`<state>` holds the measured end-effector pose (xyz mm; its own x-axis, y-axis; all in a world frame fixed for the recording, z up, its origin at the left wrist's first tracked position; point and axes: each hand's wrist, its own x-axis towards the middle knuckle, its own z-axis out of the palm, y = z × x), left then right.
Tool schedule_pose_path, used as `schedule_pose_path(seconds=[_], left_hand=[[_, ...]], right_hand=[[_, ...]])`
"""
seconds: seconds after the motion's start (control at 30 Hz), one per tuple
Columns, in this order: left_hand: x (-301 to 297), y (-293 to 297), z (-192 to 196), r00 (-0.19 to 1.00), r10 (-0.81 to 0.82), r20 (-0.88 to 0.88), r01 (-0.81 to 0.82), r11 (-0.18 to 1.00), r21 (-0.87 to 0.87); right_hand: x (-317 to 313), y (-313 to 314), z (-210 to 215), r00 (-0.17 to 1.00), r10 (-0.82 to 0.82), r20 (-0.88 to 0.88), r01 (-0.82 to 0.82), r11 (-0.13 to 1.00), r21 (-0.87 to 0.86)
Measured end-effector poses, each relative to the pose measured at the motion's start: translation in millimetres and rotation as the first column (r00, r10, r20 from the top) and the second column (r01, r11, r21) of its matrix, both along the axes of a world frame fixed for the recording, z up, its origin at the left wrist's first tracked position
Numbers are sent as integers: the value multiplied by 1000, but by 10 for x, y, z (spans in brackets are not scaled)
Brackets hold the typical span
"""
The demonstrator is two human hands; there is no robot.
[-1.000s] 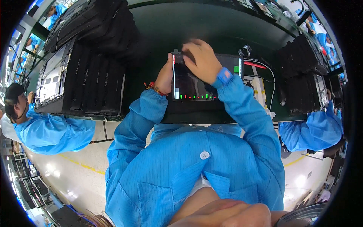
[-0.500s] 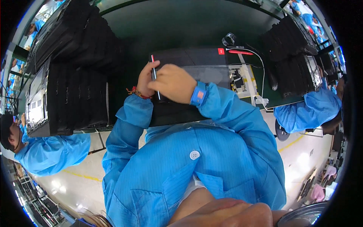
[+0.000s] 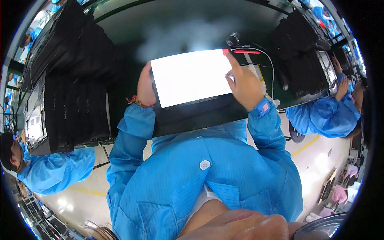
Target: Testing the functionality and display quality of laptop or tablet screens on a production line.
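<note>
A flat rectangular screen panel glows plain white at the middle of the bench, with a small red patch at its upper right corner. My left hand grips the panel's left edge. At the right edge is my right hand, its index finger stretched up to the red patch and its thumb by the panel's edge. A small bright tip shows between thumb and index finger; what it belongs to is hidden. Below the panel lies a dark flat sheet.
Tall stacks of black panels stand left and right. Behind my right hand are a white cable, a red stick, a clear tape roll and a black mouse. People in blue coats sit on both sides.
The panel's face has gone from dark to bright white. My right hand has moved from the panel's left side to its right edge. The slim red-ended stick it held no longer shows plainly.
</note>
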<state>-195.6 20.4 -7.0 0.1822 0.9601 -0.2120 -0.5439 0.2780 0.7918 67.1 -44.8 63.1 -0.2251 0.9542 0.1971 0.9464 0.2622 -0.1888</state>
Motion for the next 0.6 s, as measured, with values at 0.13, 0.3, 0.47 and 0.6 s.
schedule_pose_path(seconds=[0.13, 0.3, 0.47, 0.6], left_hand=[[27, -37, 92, 980, -2, 198, 32, 988, -148], [71, -94, 180, 998, -14, 67, 25, 987, -160], [-69, -21, -63, 914, -220, 340, 236, 972, -6], [16, -22, -8, 999, -32, -8, 32, 998, 55]], right_hand=[[-370, -55, 187, 970, 233, 71, -197, 922, -333], [-562, 185, 92, 775, 491, -398, -600, 770, -217], [-436, 657, 307, 397, 111, -911, -727, 644, -239], [-116, 974, 243, 355, -34, -934, -728, 617, -299]])
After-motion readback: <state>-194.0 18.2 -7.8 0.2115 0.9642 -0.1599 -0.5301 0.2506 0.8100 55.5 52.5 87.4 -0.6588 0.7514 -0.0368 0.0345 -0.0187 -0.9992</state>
